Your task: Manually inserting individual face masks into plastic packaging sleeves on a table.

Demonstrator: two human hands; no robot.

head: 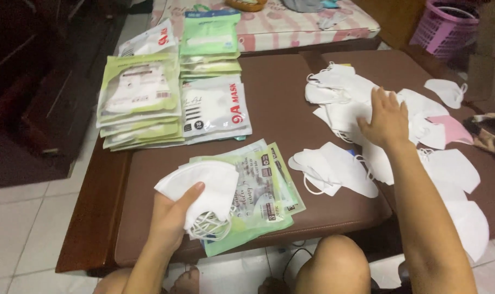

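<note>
Masks fill the head view, most of them loose on the brown padded bench point(269, 103), which serves as the landmark for everything here. Near the bench's front edge the left hand point(171, 218) is closed around a stack of folded white masks point(201, 190), thumb pressed on top and the other fingers hidden beneath, with the elastic ear loops hanging in a tangle just below the grip. That stack is held just above a few flat green and clear mask pouches point(264, 190), which lie fanned on the bench's front part. Toward the bench's right half the right hand point(386, 122) lies palm down with fingers loosely spread on a heap of loose white masks point(345, 95), touching them but gripping none that can be seen. A single pink mask point(454, 128) lies among the white ones just right of that hand. Between the two hands, a couple more white masks point(329, 169) rest on the bench's middle. At the bench's far left, filled pouches sit in piles point(144, 98), green-edged ones beside clear-fronted ones. Beyond the bench's far right corner stands a pink plastic basket point(441, 24), and pale floor tiles point(19, 228) show off its left side
</note>
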